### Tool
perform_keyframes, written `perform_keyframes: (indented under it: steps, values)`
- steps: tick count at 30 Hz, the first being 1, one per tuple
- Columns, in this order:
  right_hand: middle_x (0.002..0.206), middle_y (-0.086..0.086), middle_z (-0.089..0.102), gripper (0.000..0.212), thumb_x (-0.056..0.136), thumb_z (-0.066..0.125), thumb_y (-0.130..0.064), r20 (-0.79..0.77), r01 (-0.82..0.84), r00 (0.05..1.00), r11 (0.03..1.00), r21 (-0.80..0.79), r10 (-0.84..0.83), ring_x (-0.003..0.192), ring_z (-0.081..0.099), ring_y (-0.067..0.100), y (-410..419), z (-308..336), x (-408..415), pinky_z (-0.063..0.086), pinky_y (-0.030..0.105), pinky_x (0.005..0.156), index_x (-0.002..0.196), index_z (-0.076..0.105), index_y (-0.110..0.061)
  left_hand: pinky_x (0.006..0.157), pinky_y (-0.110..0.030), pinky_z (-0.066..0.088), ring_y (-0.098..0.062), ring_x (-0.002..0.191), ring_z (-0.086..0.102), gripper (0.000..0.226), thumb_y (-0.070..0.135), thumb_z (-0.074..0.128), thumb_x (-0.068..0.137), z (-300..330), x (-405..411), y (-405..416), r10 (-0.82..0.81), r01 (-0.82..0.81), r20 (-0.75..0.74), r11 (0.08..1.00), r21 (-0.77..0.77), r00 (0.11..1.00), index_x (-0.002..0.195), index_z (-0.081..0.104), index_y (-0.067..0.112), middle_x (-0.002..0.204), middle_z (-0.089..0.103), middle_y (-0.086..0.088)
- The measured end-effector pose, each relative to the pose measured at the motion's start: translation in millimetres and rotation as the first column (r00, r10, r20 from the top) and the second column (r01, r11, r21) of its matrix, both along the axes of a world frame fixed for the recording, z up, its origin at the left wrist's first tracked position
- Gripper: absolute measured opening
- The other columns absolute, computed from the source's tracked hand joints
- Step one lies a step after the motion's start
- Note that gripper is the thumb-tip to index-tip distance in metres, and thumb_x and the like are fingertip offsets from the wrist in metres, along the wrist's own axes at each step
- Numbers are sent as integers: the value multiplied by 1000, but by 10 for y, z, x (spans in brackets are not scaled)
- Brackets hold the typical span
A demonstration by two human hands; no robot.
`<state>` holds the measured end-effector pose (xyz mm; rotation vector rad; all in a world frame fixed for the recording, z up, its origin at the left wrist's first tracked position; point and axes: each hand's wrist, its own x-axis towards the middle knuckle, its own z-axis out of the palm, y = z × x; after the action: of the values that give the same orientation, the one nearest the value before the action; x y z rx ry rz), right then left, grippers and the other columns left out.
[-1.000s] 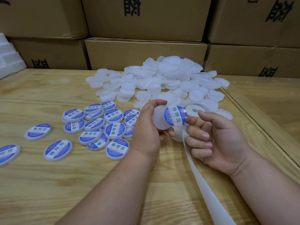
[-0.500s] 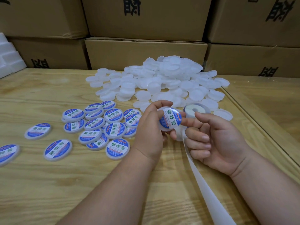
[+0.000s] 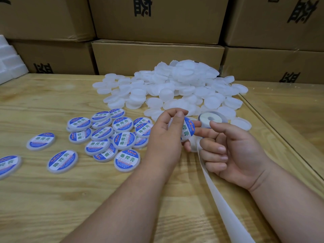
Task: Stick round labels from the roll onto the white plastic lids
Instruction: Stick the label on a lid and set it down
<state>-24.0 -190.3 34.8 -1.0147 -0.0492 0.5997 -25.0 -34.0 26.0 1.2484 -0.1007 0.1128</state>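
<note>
My left hand [image 3: 166, 135] grips a white lid whose blue, white and green round label [image 3: 187, 130] faces right. My right hand [image 3: 233, 149] sits just right of it, its index finger touching the label's edge and the other fingers curled over the empty white backing strip [image 3: 220, 199], which runs down to the lower right. The label roll [image 3: 210, 118] lies flat on the table behind my hands. A heap of bare white lids [image 3: 175, 85] covers the far middle of the table. Several labelled lids [image 3: 105, 134] lie to the left.
Stacked brown cardboard boxes [image 3: 157, 55] wall off the far side of the wooden table [image 3: 52, 199]. White foam blocks [image 3: 8, 62] stand at the far left. A seam [image 3: 273, 130] runs diagonally across the tabletop on the right.
The label has gone from held apart beside the bare lid onto the lid's face. My left hand turned the lid and lowered it slightly; my right thumb has lifted away.
</note>
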Motion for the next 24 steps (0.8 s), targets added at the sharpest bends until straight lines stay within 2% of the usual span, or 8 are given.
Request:
perform_keyframes:
  steps: [5, 9, 11, 16, 19, 21, 23, 24]
  values:
    - [48, -4, 29, 39, 82, 61, -38, -14, 19, 1000, 1000, -1, -19, 37, 24, 8, -6, -8, -2, 23, 18, 33, 102, 76, -8, 44, -23, 47, -13, 44, 52, 6, 19, 56, 103, -70, 37, -2, 16, -19, 47, 998, 51, 999, 104, 60, 23, 91, 78, -4]
    - [48, -4, 29, 45, 82, 61, -37, -36, 40, 999, 999, 12, -39, 37, 25, 8, -11, -3, -4, 24, 18, 33, 110, 74, -5, 51, -24, 49, -15, 50, 51, 16, 13, 57, 101, -111, 50, 4, 43, -52, 85, 993, 110, 995, 109, 56, 27, 97, 78, 2]
    - [48, -3, 29, 51, 82, 60, -37, -38, 34, 999, 999, 23, -33, 38, 24, 8, -15, 1, -4, 25, 18, 34, 120, 71, -4, 55, -22, 49, -13, 55, 55, 24, 9, 56, 99, -119, 56, -3, 66, -76, 86, 991, 107, 994, 109, 55, 30, 100, 77, 3]
    - [49, -1, 34, 55, 82, 60, -35, -11, 2, 1000, 999, 44, -1, 40, 25, 10, -22, -5, -13, 26, 19, 36, 130, 66, -9, 61, -19, 50, -10, 62, 61, 40, 1, 55, 97, -127, 77, -11, 116, -123, 79, 987, 99, 990, 115, 53, 37, 105, 76, 7]
    - [52, -1, 36, 57, 83, 59, -35, -9, 15, 1000, 998, 69, -15, 41, 26, 10, -34, -13, -9, 26, 20, 37, 134, 63, -9, 62, -19, 50, -11, 63, 63, 42, 6, 59, 97, -135, 89, 12, 135, -142, 70, 984, 106, 988, 118, 53, 41, 105, 75, 11]
    - [53, -1, 36, 58, 82, 60, -35, -6, 29, 1000, 996, 79, -28, 43, 24, 10, -42, -15, -1, 25, 20, 37, 134, 63, -10, 60, -20, 50, -13, 67, 62, 37, 17, 69, 92, -132, 87, 27, 158, -163, 57, 982, 94, 986, 117, 57, 42, 103, 75, 9]
    - [54, -2, 35, 57, 82, 60, -36, 2, 36, 999, 996, 86, -36, 44, 22, 10, -46, -19, 7, 24, 21, 38, 133, 63, -10, 53, -19, 48, -12, 58, 59, 29, 28, 78, 87, -113, 83, 38, 186, -189, 38, 976, 103, 982, 111, 66, 39, 91, 74, 10]
    - [54, -2, 35, 56, 83, 59, -36, 3, 37, 999, 995, 90, -38, 45, 21, 10, -46, -21, 12, 23, 21, 38, 132, 64, -10, 51, -20, 46, -11, 52, 56, 20, 33, 76, 89, -100, 80, 41, 189, -191, 31, 976, 107, 982, 107, 68, 35, 86, 75, 11]
